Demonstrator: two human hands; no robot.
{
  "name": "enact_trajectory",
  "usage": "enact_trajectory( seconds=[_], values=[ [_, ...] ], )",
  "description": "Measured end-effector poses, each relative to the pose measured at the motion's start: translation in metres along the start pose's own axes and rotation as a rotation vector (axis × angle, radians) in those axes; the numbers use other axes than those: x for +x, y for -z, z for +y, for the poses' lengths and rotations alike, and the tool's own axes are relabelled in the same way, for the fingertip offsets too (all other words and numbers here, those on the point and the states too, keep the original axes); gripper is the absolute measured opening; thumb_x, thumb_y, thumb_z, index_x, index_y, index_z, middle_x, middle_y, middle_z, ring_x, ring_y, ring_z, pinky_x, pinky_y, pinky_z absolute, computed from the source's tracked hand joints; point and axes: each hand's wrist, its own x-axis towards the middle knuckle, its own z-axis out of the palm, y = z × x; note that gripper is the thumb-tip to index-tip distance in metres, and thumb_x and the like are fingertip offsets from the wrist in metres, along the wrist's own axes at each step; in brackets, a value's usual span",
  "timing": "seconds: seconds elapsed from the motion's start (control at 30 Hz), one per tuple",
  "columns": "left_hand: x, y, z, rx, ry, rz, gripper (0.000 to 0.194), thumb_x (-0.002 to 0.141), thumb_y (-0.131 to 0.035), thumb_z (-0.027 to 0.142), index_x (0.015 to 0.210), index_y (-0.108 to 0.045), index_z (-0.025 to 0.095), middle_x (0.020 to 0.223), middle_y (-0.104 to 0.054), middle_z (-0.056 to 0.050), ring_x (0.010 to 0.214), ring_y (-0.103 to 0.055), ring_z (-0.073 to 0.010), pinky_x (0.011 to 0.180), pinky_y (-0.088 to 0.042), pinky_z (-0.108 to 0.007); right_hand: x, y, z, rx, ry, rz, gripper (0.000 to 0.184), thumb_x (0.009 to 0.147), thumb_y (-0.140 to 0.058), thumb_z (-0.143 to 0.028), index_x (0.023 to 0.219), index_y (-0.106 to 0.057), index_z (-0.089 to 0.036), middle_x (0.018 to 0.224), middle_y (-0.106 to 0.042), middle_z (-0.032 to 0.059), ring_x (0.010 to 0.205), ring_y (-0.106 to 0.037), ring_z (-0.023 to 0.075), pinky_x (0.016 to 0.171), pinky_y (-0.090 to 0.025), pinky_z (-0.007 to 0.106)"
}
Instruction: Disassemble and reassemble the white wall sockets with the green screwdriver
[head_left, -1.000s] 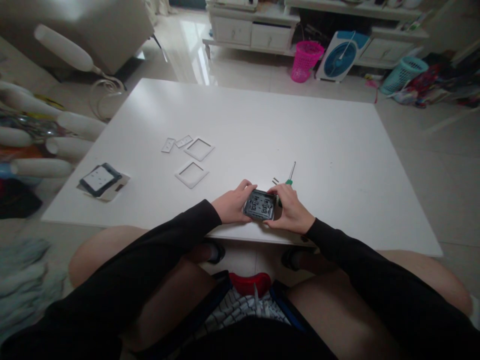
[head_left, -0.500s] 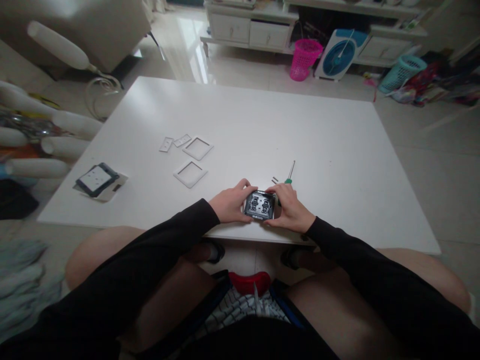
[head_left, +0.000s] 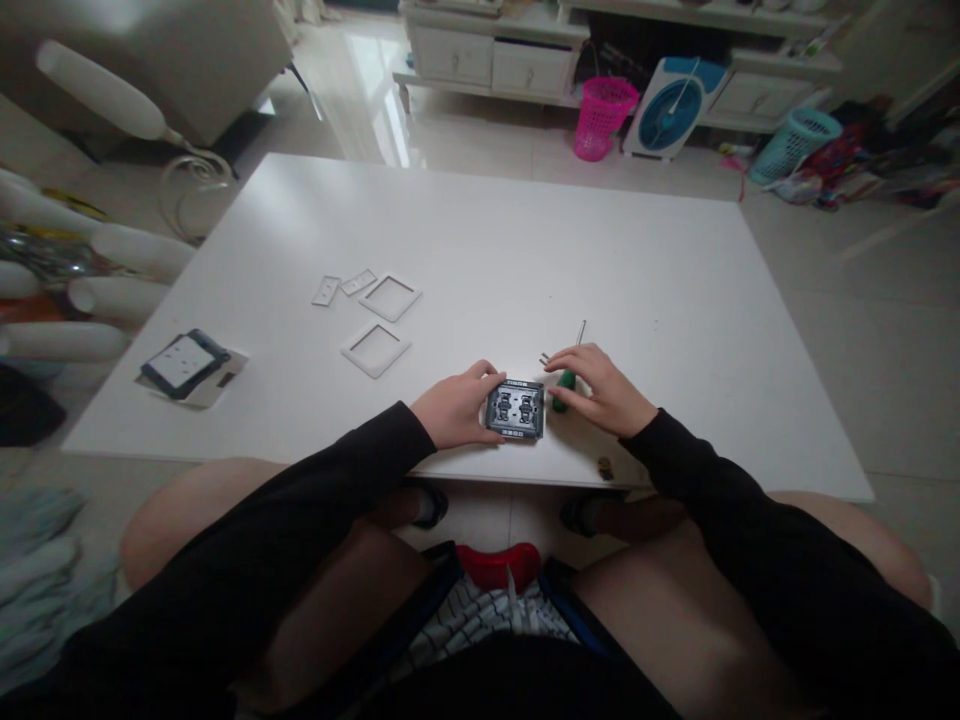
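My left hand grips the left side of a dark wall socket module, close to the table's front edge. Two matching mechanisms show on its upper face. My right hand is off the module, thumb and fingers apart over a green-handled screwdriver, whose metal shaft points away from me. Two small screws lie just beyond my right fingertips. Whether those fingers touch the screwdriver or a screw, I cannot tell.
Two white square frames and two small white cover plates lie left of centre on the white table. Another socket rests on packaging at the left. A small brown object sits by the front edge.
The module has tipped so its upper face shows more fully. My right hand has let go of it and moved right, over the screwdriver. My left hand keeps its hold.
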Motion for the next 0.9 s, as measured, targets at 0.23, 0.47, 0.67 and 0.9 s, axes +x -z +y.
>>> enact_trajectory(
  seconds=[0.23,0.47,0.67,0.9],
  values=[
    [0.0,0.003,0.005,0.057,0.032,-0.023,0.087,0.07,-0.089,0.05,0.142,-0.054,0.017,0.139,-0.058,-0.015,0.098,-0.073,-0.0266,0.086,-0.059,-0.037,-0.001,0.001,0.019,-0.384,0.043,-0.168,0.034,0.084,-0.063,-0.001,0.108,-0.072,-0.023,0.124,-0.07,0.0098,0.105,-0.057,0.0285,0.081,-0.042,0.039],
    [-0.001,0.005,0.006,0.093,0.025,-0.019,0.088,0.071,-0.088,0.054,0.143,-0.054,0.017,0.14,-0.06,-0.014,0.099,-0.073,-0.0271,0.083,-0.058,-0.036,0.005,0.01,0.011,-0.546,0.197,-0.116,0.026,0.086,-0.064,-0.008,0.109,-0.066,-0.021,0.106,-0.07,0.0099,0.092,-0.058,0.0254,0.072,-0.041,0.036],
    [-0.001,0.005,0.006,0.135,0.015,-0.016,0.089,0.071,-0.088,0.055,0.143,-0.053,0.016,0.141,-0.059,-0.014,0.104,-0.073,-0.0302,0.086,-0.058,-0.038,-0.002,0.032,0.011,0.003,0.026,0.643,0.024,0.087,-0.068,-0.02,0.106,-0.055,-0.025,0.095,-0.06,0.0024,0.074,-0.057,0.0182,0.064,-0.05,0.035],
    [0.0,0.003,0.004,0.085,0.013,0.001,0.086,0.07,-0.088,0.053,0.14,-0.056,0.017,0.138,-0.061,-0.014,0.097,-0.073,-0.0271,0.08,-0.058,-0.036,-0.005,0.018,0.017,0.443,-0.213,0.78,0.024,0.091,-0.072,-0.034,0.098,-0.05,-0.025,0.083,-0.058,-0.0039,0.062,-0.061,0.0136,0.055,-0.053,0.032]
  ],
)
